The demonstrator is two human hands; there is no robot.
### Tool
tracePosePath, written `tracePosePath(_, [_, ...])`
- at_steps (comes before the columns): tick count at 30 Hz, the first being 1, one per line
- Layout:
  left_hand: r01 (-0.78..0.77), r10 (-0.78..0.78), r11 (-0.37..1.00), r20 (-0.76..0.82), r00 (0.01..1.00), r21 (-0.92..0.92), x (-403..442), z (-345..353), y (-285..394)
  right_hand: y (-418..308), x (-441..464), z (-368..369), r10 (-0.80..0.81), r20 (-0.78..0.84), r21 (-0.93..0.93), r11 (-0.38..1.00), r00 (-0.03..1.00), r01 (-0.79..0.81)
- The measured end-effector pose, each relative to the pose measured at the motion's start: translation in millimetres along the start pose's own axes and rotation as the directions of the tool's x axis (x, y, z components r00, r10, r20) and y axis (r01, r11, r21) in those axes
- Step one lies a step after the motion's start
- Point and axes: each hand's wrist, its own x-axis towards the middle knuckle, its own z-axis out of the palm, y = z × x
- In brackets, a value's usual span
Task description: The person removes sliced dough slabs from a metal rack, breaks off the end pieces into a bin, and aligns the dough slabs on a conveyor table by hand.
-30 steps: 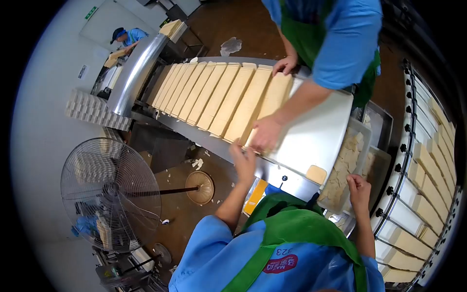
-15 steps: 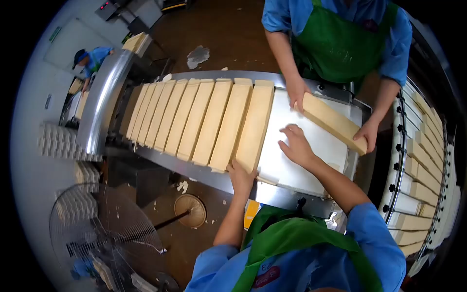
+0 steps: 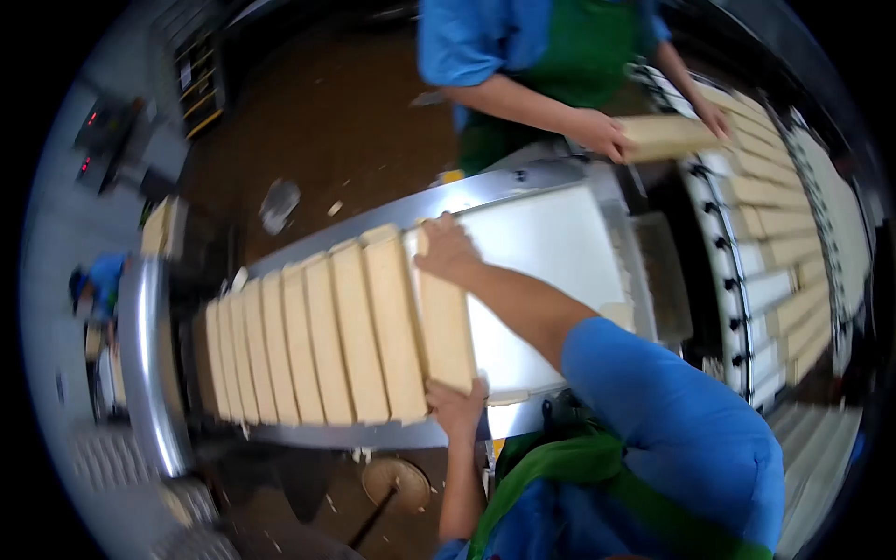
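A long pale-yellow block (image 3: 446,327) lies across the white conveyor belt (image 3: 551,271), at the right end of a row. My left hand (image 3: 457,408) grips its near end, fingers closed around the edge. At the far end my right hand (image 3: 447,248) is closed on the same block. A narrow gap separates this block from the neighbouring row of similar blocks (image 3: 343,327), wider at the far end. Motion blur softens both hands' fingertips.
Across the belt, a person in a green apron holds another block (image 3: 670,137) over a second rack (image 3: 784,233) carrying several blocks. A curved metal hood (image 3: 149,355) covers the belt's left end. A round fan base (image 3: 396,483) stands on the floor.
My right hand has moved from above the belt to the block's far end. That block now stands apart from the row. The other person has carried their block right, and my view has turned.
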Motion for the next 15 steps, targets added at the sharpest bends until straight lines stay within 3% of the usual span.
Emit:
tracePosePath(2, [-0.031,0.030,0.999,-0.021,0.999,-0.017,-1,-7,8,17,-14,-14,0.127,-0.022,-0.008,0.992,0.992,-0.127])
tracePosePath(4, [-0.182,0.183,0.980,0.000,0.983,-0.077,4,-2,9,47,-29,-35,0.269,-0.007,0.019,0.963,0.963,-0.269])
tracePosePath(5, [-0.164,0.173,0.975,0.051,0.984,-0.150,-2,-11,30,67,-35,-42,0.325,-0.047,0.014,0.946,0.945,-0.324])
tracePosePath(7, [-0.273,0.292,0.948,0.109,0.950,-0.164,-9,-5,58,116,-44,-44,0.415,-0.103,0.034,0.910,0.904,-0.414])
tracePosePath(9, [-0.322,0.350,0.928,0.142,0.926,-0.188,-22,6,84,158,-53,-41,0.454,-0.323,0.111,0.889,0.830,-0.444])
tracePosePath(10, [-0.353,0.382,0.917,0.149,0.912,-0.186,-27,15,96,173,-61,-52,0.475,-0.343,0.129,0.878,0.810,-0.460])
tracePosePath(14, [-0.405,0.429,0.896,0.120,0.895,-0.185,-49,35,145,228,-122,-105,0.680,-0.227,0.559,0.677,0.697,-0.479])
tracePosePath(15, [-0.473,0.492,0.855,0.046,0.869,-0.211,-56,40,158,251,-138,-109,0.700,-0.296,0.604,0.665,0.650,-0.441])
